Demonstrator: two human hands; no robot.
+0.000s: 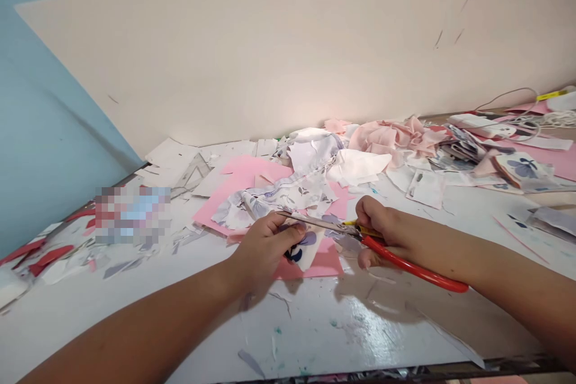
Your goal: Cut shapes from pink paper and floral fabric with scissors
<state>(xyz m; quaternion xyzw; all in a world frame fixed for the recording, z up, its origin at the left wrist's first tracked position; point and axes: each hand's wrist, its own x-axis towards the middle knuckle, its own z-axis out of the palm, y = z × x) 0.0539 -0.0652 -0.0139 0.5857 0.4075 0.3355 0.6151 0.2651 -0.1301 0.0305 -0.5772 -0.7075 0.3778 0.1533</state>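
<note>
Near the middle of the table, my left hand (265,246) pinches a piece of white fabric (312,247) with purple and dark blue flower print. My right hand (378,225) grips a pair of scissors (409,265) with long red handles. Their metal blades point left and lie along the fabric's upper edge, close to my left fingertips. A yellow and black item shows by my right fingers, partly hidden by them. Pink paper (330,261) lies under the fabric. Just behind my hands is a heap of printed fabric scraps (288,189).
Crumpled peach fabric (396,138) and stacked printed pieces (522,169) lie at the back right, near a white cable (560,119). Red scraps (49,259) and a blurred patch are on the left. A pale board (270,48) stands along the table's back. Thin offcuts lie near the front edge.
</note>
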